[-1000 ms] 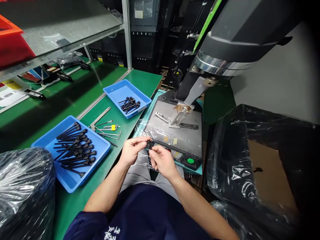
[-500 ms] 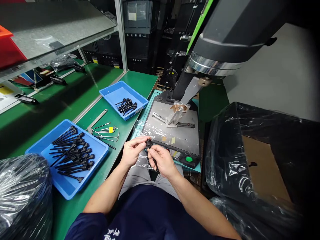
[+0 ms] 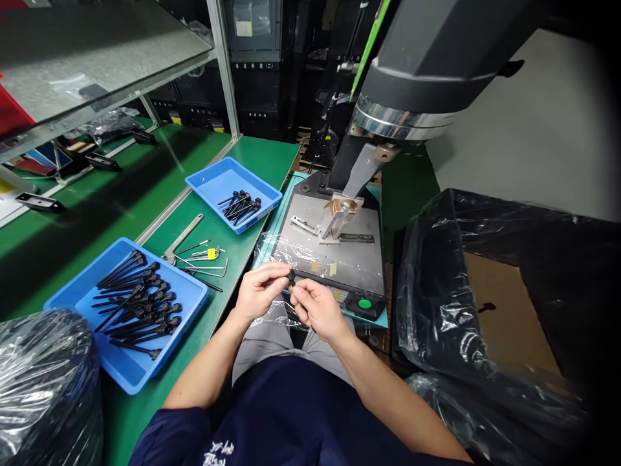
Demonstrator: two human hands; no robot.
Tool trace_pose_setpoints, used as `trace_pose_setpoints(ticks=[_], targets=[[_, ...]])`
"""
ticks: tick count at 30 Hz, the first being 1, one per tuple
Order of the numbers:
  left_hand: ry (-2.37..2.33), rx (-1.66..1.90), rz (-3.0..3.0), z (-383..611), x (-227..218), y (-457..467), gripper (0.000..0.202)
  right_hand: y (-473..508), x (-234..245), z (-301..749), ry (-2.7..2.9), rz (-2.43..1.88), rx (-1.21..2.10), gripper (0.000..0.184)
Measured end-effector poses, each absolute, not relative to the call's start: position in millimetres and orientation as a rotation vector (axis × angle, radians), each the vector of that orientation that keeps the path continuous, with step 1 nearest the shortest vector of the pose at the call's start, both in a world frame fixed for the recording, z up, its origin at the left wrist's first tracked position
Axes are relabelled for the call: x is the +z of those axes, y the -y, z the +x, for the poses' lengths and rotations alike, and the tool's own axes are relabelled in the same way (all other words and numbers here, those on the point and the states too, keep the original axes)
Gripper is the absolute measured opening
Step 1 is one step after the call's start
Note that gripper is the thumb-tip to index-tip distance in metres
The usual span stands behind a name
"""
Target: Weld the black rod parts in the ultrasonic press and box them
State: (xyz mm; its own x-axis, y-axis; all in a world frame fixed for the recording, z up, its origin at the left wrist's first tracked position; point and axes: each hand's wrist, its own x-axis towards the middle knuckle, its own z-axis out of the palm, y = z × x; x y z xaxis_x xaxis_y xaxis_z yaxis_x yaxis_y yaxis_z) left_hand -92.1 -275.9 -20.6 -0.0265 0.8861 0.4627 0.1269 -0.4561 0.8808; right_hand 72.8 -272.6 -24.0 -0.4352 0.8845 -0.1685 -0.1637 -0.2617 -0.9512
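Note:
Between my two hands, above my lap, is a black plastic stem with a wider head [image 3: 292, 277]. My left hand [image 3: 259, 289] pinches the head end with thumb and fingers. Closed around the stem just below is my right hand [image 3: 317, 309], which hides most of its length. Similar black stems [image 3: 140, 298] lie piled in the larger blue tray [image 3: 127, 383] on the left. A smaller group of them [image 3: 245, 206] rests in the farther blue tray [image 3: 206, 167].
A press machine [image 3: 402, 116] stands ahead, its fixture [image 3: 339, 217] on a metal base plate. Adjustable wrench [image 3: 183, 236] and hex keys [image 3: 208, 265] lie on the green bench. Right is a plastic-lined box [image 3: 431, 291]; a filled plastic bag [image 3: 46, 388] sits front left.
The view has shifted slightly. My hands stay together, and the black piece between them appears turned a little, its head now more upright.

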Motion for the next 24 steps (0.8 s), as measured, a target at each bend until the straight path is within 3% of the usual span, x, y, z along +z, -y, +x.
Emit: trace_pose_setpoints(ticks=[7, 16, 24], targets=[[-0.992, 1.544, 1.341, -73.7, -29.2, 266.3, 0.024, 265.5, -27.0, 76.0, 1.204, -0.961, 1.638, 0.035], [-1.013, 1.258, 1.292, -31.7, -9.4, 197.4, 0.029, 225.0, -35.2, 115.3, 1.225, -1.046, 1.387, 0.036], [-0.910, 1.148, 1.450, 9.2, -7.9, 145.2, 0.029, 186.3, -38.9, 158.5, 1.311, -1.205, 0.895, 0.026]])
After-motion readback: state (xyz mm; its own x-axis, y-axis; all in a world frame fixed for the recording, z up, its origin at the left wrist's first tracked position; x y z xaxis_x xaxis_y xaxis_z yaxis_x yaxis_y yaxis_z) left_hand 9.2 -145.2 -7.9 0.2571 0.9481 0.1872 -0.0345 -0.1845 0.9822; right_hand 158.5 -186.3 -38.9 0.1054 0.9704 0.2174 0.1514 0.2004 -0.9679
